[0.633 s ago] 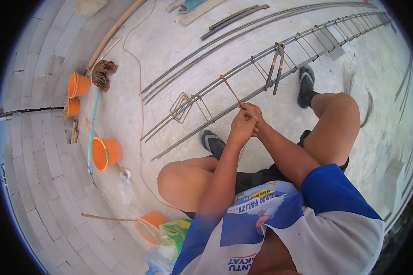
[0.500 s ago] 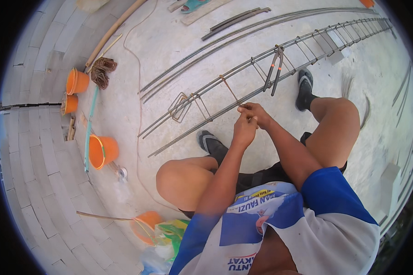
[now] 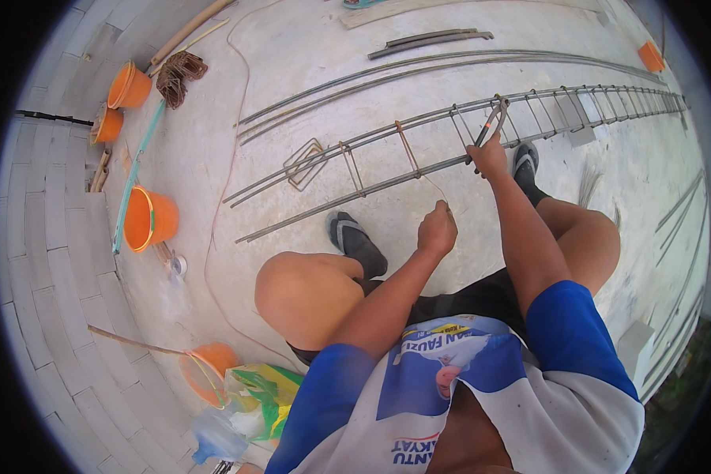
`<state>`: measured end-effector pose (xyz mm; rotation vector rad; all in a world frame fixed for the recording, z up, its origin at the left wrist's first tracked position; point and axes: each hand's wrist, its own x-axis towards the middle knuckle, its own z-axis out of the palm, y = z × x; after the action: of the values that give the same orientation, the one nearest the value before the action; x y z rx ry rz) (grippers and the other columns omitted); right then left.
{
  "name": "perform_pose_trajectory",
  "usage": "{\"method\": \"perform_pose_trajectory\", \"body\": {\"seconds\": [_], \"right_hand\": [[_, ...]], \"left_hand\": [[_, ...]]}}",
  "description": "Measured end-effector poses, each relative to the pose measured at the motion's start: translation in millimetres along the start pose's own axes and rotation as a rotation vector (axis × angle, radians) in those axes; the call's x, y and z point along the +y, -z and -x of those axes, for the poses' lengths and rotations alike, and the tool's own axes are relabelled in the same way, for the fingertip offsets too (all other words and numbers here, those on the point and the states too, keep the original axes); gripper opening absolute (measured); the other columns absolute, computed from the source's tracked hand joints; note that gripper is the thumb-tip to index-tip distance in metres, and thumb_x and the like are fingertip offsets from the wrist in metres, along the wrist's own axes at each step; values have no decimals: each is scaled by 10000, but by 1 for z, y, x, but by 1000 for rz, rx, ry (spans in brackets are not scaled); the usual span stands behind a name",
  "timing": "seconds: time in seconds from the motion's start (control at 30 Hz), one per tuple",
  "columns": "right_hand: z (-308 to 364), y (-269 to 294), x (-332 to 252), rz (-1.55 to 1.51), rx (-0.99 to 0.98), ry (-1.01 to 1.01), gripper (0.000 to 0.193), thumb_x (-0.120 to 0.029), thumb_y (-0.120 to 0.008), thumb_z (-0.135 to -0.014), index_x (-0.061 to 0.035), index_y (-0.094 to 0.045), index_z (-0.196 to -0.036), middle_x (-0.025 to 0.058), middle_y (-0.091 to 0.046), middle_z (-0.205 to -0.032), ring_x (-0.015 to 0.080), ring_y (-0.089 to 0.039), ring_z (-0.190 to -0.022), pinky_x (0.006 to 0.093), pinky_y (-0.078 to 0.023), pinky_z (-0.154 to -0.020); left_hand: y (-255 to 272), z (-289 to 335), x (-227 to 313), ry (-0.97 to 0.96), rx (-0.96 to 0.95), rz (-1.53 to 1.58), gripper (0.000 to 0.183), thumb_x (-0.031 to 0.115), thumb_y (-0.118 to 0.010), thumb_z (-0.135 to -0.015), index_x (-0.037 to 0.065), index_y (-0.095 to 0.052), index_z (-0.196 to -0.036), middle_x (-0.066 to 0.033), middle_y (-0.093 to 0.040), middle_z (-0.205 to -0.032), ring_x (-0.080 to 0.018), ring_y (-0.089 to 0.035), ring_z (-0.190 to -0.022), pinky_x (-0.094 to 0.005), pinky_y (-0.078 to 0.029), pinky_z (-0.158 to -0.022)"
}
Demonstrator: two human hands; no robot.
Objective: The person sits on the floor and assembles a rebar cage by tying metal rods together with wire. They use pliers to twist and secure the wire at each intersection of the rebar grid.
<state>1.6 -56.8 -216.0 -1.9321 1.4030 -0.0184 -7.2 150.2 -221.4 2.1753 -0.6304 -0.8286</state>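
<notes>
A long ladder-like rebar cage (image 3: 397, 181) lies slantwise across the floor before me, its stirrups tied between parallel bars. My left hand (image 3: 438, 229) is closed on the end of a thin tie wire (image 3: 436, 188). That wire runs up to the near bars beside a rusty stirrup (image 3: 408, 148). My right hand (image 3: 490, 156) is wrapped round the dark, orange-marked handles of a pair of pincers (image 3: 499, 111). The tool's head rests at the cage's far bars. Two loose rectangular stirrups (image 3: 304, 164) lie by the cage's left end.
Loose long bars (image 3: 419, 69) and short dark pieces (image 3: 429, 42) lie beyond the cage. Orange buckets (image 3: 152, 220) stand along the block wall (image 3: 51, 237) at left. A bundle of rusty wire (image 3: 180, 77) lies near them. My sandalled feet (image 3: 359, 244) are beside the cage.
My hands have parted. The right went up and right and took hold of the pincers; the left drew down, still pinching the wire. The view has shifted a little.
</notes>
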Motion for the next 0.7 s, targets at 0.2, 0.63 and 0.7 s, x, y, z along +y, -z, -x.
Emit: {"method": "perform_pose_trajectory", "body": {"seconds": [0.2,0.63,0.7], "right_hand": [[-30,41,30,-650,-152,-262,335,-196,-615,-782,43,-582,-1014,101,-603,-753,219,-604,-620,333,-411,-448],[162,82,11,-329,-804,-134,565,-65,-531,-762,73,-430,-1301,186,-555,-1105,286,-607,-1006,357,-609,-681],[167,71,4,-159,-848,-80,656,-97,-546,-749,43,-395,-1373,163,-518,-997,263,-594,-835,362,-597,-658]], "left_hand": [[-1,2,1,-48,-13,48,196,178,-434,-931,16,-524,-994,-282,-641,-841,-463,-623,-813,-544,-472,-731],[-25,-19,-35,1,-65,218,198,209,-600,-857,65,-627,-990,-193,-672,-872,-378,-644,-838,-455,-494,-759],[-32,-32,-61,-67,-56,252,199,208,-636,-833,55,-667,-955,-177,-675,-854,-353,-650,-828,-429,-496,-761]]}}
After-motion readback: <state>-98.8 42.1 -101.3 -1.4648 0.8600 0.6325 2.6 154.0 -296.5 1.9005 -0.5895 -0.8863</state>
